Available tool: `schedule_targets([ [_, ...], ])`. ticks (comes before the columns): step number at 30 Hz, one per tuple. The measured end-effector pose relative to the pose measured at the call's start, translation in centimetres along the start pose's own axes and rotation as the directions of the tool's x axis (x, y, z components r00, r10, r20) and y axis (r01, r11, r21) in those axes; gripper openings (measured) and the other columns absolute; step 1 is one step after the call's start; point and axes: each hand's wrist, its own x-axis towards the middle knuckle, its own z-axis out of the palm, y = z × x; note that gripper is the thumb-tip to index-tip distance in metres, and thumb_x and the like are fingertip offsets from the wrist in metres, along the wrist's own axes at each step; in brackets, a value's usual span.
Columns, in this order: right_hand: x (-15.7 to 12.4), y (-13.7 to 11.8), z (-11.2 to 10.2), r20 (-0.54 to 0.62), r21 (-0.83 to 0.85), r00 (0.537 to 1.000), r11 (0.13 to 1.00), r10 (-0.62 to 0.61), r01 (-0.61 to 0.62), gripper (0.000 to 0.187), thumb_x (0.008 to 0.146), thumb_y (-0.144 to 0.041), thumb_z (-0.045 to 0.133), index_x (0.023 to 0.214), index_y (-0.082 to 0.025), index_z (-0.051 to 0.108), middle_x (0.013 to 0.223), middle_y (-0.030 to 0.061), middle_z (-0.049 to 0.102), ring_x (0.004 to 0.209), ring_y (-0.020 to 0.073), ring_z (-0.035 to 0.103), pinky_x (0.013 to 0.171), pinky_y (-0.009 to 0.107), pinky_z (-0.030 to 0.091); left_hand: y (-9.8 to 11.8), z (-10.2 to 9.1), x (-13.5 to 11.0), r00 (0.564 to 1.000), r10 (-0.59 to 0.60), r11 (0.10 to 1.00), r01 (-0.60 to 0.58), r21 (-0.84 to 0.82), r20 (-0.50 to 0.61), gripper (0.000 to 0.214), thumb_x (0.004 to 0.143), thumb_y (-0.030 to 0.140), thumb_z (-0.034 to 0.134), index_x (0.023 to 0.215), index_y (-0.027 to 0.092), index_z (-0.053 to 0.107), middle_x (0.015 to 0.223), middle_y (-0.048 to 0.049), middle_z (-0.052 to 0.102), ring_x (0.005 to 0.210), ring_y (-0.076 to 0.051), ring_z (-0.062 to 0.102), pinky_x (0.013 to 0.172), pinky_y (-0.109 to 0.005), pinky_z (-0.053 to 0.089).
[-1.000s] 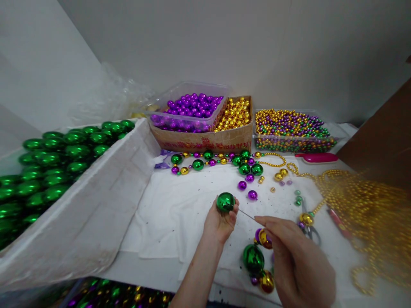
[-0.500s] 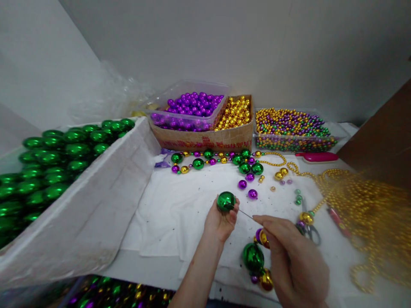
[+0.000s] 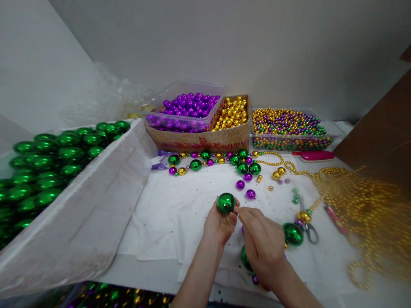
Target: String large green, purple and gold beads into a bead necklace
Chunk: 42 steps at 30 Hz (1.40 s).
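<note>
My left hand (image 3: 220, 222) is closed around a large shiny green ball bead (image 3: 226, 202), held just above the white cloth. Close against its lower right side are the pinched fingertips of my right hand (image 3: 261, 237). The thin dark strand seen between that hand and the bead earlier is mostly hidden now. Strung large beads lie under and beside my right hand, among them a green bead (image 3: 293, 234) and a gold bead (image 3: 304, 217). Loose purple beads (image 3: 250, 194) rest on the cloth beyond my hands.
A white foam box (image 3: 96, 205) of green balls stands left. At the back are a clear tub (image 3: 180, 125) of purple beads, a cardboard box (image 3: 199, 141) with gold beads and a tub (image 3: 289, 142) of mixed beads. Scissors (image 3: 311, 234) and gold bead strands (image 3: 362, 214) lie right.
My right hand has moved left and up to the green bead, and the thin strand between them no longer shows. The strung green bead on the right has come into view. My left hand stays put.
</note>
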Motion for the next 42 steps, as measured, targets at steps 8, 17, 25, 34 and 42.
schedule_targets([
  [8, -0.9, 1.6, 1.8, 0.118, -0.013, 0.952, 0.959, 0.282, -0.282, 0.021, 0.091, -0.013, 0.041, 0.091, -0.016, 0.062, 0.089, 0.0087, 0.063, 0.076, 0.0157, 0.062, 0.064, 0.025, 0.048, -0.7, 2.5, -1.7, 0.996, 0.07, 0.989, -0.076, 0.126, 0.05, 0.033, 0.091, 0.033, 0.043, 0.097, 0.009, 0.063, 0.076, -0.0095, 0.068, 0.06, -0.015, 0.063, 0.053, -0.024, 0.052],
  [17, 1.8, 4.3, -3.4, 0.206, 0.192, 0.835, 0.816, 0.51, -0.545, 0.027, 0.092, -0.031, 0.046, 0.109, -0.02, 0.063, 0.108, 0.0082, 0.064, 0.102, 0.0211, 0.057, 0.081, 0.034, 0.046, -0.6, 7.9, -4.2, 0.817, 0.405, 0.57, -0.576, 0.585, 0.41, 0.031, 0.089, 0.034, 0.052, 0.106, 0.014, 0.068, 0.122, -0.0106, 0.062, 0.115, -0.023, 0.052, 0.096, -0.031, 0.039],
  [25, 2.0, 3.3, -2.6, 0.416, 0.477, 0.692, 0.506, 0.59, -0.719, 0.021, 0.087, -0.027, 0.053, 0.079, -0.016, 0.068, 0.061, -0.0003, 0.06, 0.058, 0.0115, 0.052, 0.056, 0.024, 0.04, -1.7, 11.2, -5.9, 0.753, 0.422, 0.487, -0.658, 0.574, 0.505, 0.028, 0.086, 0.033, 0.057, 0.101, 0.013, 0.07, 0.123, -0.0122, 0.061, 0.12, -0.026, 0.05, 0.102, -0.033, 0.036],
  [34, 4.2, 2.9, -4.5, 0.456, 0.847, 0.673, -0.052, 0.583, -0.529, 0.016, 0.082, -0.032, 0.062, 0.082, -0.016, 0.065, 0.064, -0.0015, 0.062, 0.043, 0.0044, 0.043, 0.041, 0.017, 0.03, -2.2, 7.6, -5.4, 0.853, -0.14, 0.342, -0.435, 0.833, 0.503, 0.036, 0.063, 0.009, 0.074, 0.098, 0.016, 0.067, 0.085, -0.0035, 0.064, 0.073, -0.016, 0.059, 0.063, -0.021, 0.046],
  [42, 1.9, 4.7, -4.6, 0.239, 0.919, 0.552, -0.002, 0.799, -0.394, 0.011, 0.077, -0.028, 0.069, 0.08, -0.02, 0.063, 0.073, 0.0, 0.064, 0.074, 0.0115, 0.062, 0.043, 0.014, 0.036, -0.9, 6.2, -4.5, 0.885, -0.056, 0.228, -0.439, 0.869, 0.462, 0.033, 0.067, 0.028, 0.073, 0.096, 0.016, 0.063, 0.071, 0.0002, 0.057, 0.053, -0.01, 0.05, 0.044, -0.016, 0.041],
])
